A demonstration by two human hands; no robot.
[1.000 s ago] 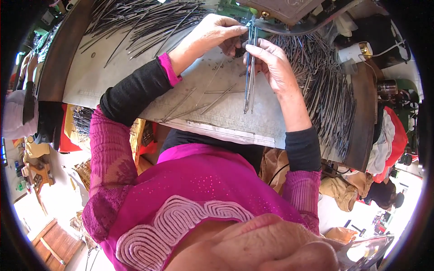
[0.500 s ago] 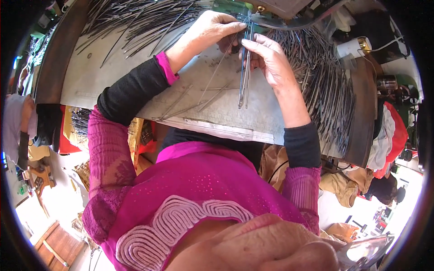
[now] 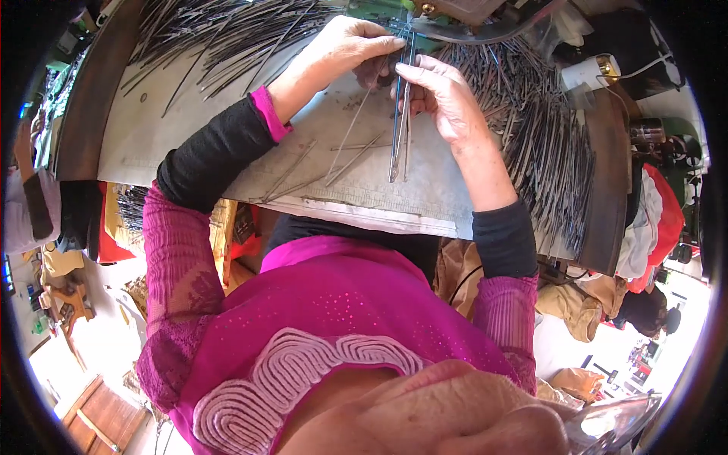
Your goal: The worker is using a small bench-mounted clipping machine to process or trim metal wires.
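Note:
Long thin dark rods (image 3: 397, 144) hang point-down between my hands at the far middle of the table. My right hand (image 3: 447, 95) pinches them between thumb and fingers near their upper part. Close to their top ends, my left hand (image 3: 360, 47) is closed, thumb and forefinger pressed together at the rods; its other fingertips are partly hidden. A thin pale strand (image 3: 350, 130) slants down from beside the left fingers to the tabletop. Several loose rods (image 3: 292, 173) lie on the pale worktop (image 3: 227, 136) in front of me.
Dark rods (image 3: 227, 38) lie heaped at the far left, and a dense pile (image 3: 538, 144) covers the right side. A machine part with a curved edge (image 3: 485, 32) stands at the back. Wooden side boards (image 3: 89, 98) bound the table. Another person's arm (image 3: 36, 201) shows at far left.
Both hands keep their grip on the rods. The view has shifted slightly, so hands and rods appear a little further left. At far left the other person's arm has moved up.

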